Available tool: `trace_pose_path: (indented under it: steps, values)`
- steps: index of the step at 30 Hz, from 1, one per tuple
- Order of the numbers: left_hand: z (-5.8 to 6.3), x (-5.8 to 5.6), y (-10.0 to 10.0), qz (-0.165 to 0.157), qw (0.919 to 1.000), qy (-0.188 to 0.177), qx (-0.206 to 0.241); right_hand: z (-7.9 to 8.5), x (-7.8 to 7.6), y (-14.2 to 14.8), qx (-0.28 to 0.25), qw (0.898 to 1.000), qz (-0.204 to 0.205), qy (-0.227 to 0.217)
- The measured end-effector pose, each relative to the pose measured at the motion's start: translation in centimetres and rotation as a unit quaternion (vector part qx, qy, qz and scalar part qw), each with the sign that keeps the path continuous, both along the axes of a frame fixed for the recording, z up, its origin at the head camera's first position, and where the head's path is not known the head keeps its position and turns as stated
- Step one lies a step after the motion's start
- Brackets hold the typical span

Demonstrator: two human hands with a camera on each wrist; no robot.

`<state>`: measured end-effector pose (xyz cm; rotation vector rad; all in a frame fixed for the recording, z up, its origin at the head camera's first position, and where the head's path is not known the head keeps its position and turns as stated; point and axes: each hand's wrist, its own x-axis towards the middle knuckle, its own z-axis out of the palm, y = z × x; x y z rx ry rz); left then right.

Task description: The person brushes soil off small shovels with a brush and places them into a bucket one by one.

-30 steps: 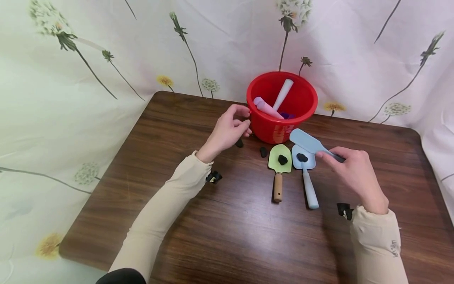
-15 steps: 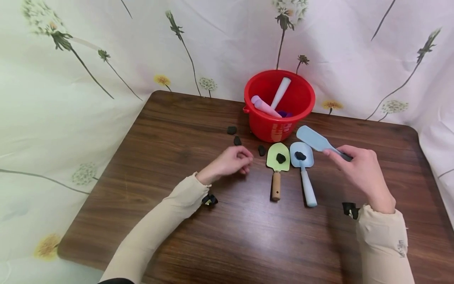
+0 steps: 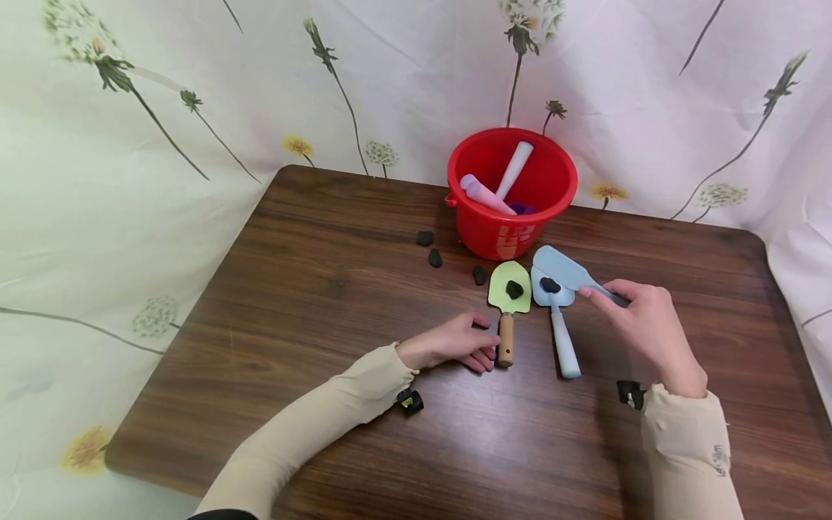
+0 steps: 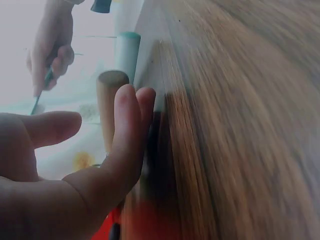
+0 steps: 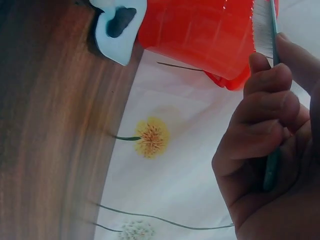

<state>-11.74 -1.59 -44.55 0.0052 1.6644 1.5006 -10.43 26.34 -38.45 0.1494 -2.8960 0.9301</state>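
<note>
- Your right hand (image 3: 653, 328), right of centre in the head view, grips the light blue brush (image 3: 560, 267) by its handle; that likely leaves its head free, slanting over the upper blade of the blue shovel (image 3: 563, 341). Whether bristles touch anything, you cannot tell.
- Your left hand (image 3: 458, 341), near the middle of the frame, holds nothing: fingers loosely extended, thumb apart, right beside the wooden handle of the green shovel (image 3: 506, 328). Contact is unclear, but the spread seems suited to that handle.
- Both shovels lie with handles toward the frame's lower edge, presumably so you can reach them easily.
- Each blade carries one stone, the green's (image 3: 514, 289) and the blue's (image 3: 549, 285), probably to keep them apart from the three loose stones (image 3: 435, 258) farther left.
- The red bucket (image 3: 499, 238), upper centre, stands at the back of your bench (image 3: 312, 289), perhaps keeping its leaning contents out of your way.
</note>
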Motion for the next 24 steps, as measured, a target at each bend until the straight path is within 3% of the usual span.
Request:
trace_pose_path:
  steps: [5,10,19,24]
  values:
    - [0.1,0.0,0.8,0.015,0.9996,0.018,-0.018,-0.5,0.1,-0.3,-0.002,1.000,0.015,-0.003]
    - [0.3,-0.1,1.3,0.010,0.9991,0.029,-0.028,-0.7,0.0,-0.4,0.001,1.000,0.023,-0.005]
    - [-0.1,0.0,2.1,0.018,0.9996,0.022,0.007,-0.9,-0.1,-0.6,0.004,0.999,0.035,-0.014]
    - [-0.5,-0.1,2.0,0.023,0.9986,-0.009,0.047,-0.9,-0.2,-0.7,0.004,0.999,0.038,-0.016]
